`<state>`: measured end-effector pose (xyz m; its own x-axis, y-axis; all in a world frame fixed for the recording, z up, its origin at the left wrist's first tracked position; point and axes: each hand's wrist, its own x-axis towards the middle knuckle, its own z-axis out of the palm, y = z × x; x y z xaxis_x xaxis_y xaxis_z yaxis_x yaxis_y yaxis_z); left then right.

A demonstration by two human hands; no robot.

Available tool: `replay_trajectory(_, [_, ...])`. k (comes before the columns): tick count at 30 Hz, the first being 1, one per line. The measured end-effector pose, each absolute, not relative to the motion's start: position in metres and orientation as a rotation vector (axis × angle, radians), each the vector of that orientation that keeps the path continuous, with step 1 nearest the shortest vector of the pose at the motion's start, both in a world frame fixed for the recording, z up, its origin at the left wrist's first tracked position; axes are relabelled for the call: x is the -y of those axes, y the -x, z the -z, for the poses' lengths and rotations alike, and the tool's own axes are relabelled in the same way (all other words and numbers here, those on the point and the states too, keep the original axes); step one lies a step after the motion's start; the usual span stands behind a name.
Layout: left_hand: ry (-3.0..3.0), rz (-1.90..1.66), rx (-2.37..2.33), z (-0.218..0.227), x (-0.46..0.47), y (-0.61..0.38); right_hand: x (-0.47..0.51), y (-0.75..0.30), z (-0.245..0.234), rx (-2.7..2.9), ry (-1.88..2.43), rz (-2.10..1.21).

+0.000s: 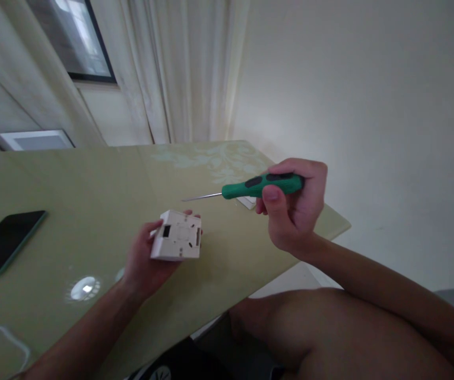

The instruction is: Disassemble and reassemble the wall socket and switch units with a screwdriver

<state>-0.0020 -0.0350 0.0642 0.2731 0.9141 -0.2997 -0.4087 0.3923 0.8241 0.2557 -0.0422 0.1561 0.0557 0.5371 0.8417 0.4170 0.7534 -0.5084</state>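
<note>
My left hand is closed around a white plastic box, a small square one like a switch back box, held above the table. Its face with slots, small holes and a dark rectangular opening is turned up toward me. In my right hand is a screwdriver with a green and black handle, gripped between thumb and fingers. The thin metal shaft points left, and its tip is just above the box's far edge, apart from it. Behind the screwdriver handle, a flat white piece lies on the table, partly hidden.
The pale green glossy table has a corner at the right. On its left lies a dark phone, with a white cable nearer me. Curtains hang beyond the far edge, beside a plain wall. My bare leg is below the table edge.
</note>
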Motion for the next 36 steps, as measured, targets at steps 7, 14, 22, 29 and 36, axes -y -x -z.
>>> replay_trajectory(7, [-0.272,-1.191,-0.73,-0.072,0.026,0.004,0.037,-0.244,-0.149,1.592,0.767,-0.327])
replay_trajectory(14, [-0.432,-1.187,-0.588,-0.063,0.031,0.005,0.024,-0.231,-0.128,1.642,0.816,-0.639])
replay_trajectory(22, [-0.755,-1.11,-0.893,-0.057,0.022,0.004,0.025,-0.23,-0.136,1.569,0.791,-0.611])
replay_trajectory(29, [-2.08,-0.732,-1.016,-0.047,0.042,0.0,0.021,-0.242,-0.141,1.496,0.842,-0.544])
replay_trajectory(36, [-2.415,-0.452,-0.994,-0.04,0.046,-0.005,0.02,-0.246,-0.141,1.482,0.819,-0.562])
